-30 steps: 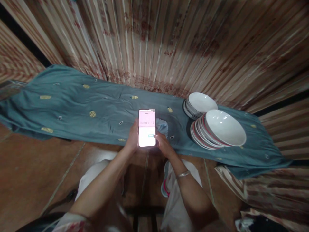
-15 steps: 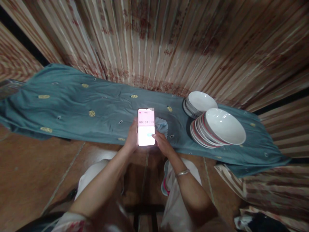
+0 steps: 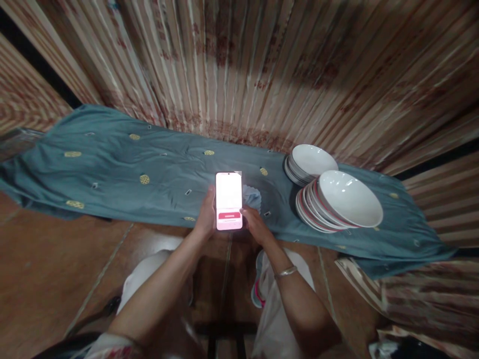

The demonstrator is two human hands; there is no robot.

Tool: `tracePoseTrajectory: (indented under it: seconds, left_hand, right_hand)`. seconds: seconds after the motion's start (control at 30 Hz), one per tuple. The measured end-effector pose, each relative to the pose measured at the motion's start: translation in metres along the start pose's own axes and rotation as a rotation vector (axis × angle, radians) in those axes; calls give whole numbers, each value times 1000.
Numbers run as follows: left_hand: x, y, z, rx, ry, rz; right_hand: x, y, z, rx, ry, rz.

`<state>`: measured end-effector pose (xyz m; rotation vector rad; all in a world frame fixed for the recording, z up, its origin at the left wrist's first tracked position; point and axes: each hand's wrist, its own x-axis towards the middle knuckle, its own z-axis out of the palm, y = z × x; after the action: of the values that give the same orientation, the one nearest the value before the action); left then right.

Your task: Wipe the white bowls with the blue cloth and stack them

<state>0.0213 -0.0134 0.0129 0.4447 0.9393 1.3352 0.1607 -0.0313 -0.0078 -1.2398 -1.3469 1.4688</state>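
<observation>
A smartphone (image 3: 229, 197) with a bright white screen and a red bar low on it is held upright between both hands. My left hand (image 3: 205, 215) is closed round its left edge. At the lower right edge, my right hand (image 3: 256, 224) grips it with the thumb by the screen; the fingers behind are hidden. Partly covered by the phone and right hand, a light blue cloth (image 3: 252, 196) lies on the table behind them.
A teal patterned tablecloth (image 3: 119, 174) covers the long table. On the right stand a stack of white bowls (image 3: 312, 160) and a larger stack of red-rimmed bowls (image 3: 350, 199), its top bowl tilted. A pleated curtain (image 3: 224, 75) hangs along the back.
The phone's screen has gone from a timer reading 00:01:13 to a mostly white page with a red bar. Both hands keep their hold; the view has shifted slightly.
</observation>
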Motion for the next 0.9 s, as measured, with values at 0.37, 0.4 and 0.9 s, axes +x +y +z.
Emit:
tracePoseTrajectory:
  seconds: [0.37, 0.4, 0.9]
  left_hand:
    - [-7, -8, 1, 21, -58, -89]
    - [-8, -9, 2, 28, -56, -97]
    - [-19, -19, 7, 49, -65, -158]
  right_hand:
    - [-1, -14, -9, -92, 149, -125]
    - [0, -15, -11, -90, 165, -127]
    - [12, -10, -15, 84, 316, -98]
